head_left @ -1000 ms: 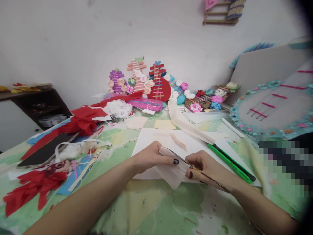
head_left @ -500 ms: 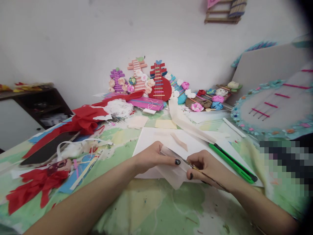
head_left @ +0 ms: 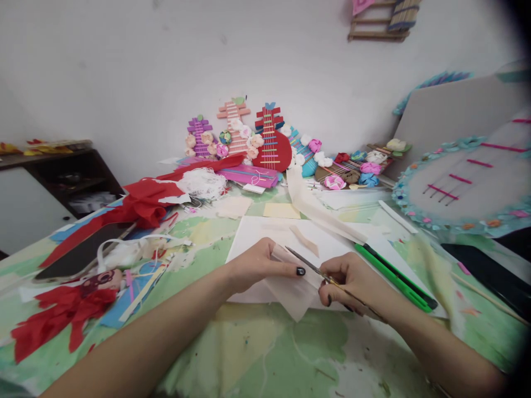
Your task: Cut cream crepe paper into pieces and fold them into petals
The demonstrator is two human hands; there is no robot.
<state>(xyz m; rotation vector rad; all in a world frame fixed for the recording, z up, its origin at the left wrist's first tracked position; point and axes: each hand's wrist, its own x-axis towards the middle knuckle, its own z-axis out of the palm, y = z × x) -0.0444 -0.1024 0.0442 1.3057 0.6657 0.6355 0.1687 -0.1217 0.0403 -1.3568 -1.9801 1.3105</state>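
Observation:
My left hand (head_left: 255, 265) pinches a pale folded piece of thin paper (head_left: 293, 293) between thumb and fingers, holding it just above the white sheet (head_left: 257, 229) on the table. My right hand (head_left: 352, 282) is closed round a pair of small scissors (head_left: 309, 265), whose blades point up and left across the top of the paper, close to my left thumb. A thin cream paper strip (head_left: 305, 240) lies on the white sheet beyond my hands.
A green utility knife (head_left: 392, 276) lies right of my right hand. Red paper shapes (head_left: 136, 204) and scraps lie at the left, colourful guitar-shaped crafts (head_left: 269, 141) stand at the wall, and a round blue-trimmed board (head_left: 464, 185) and a black slab (head_left: 489, 276) sit at the right.
The scissors' blades have lifted and moved slightly up and left along the paper. My hands stay almost in place.

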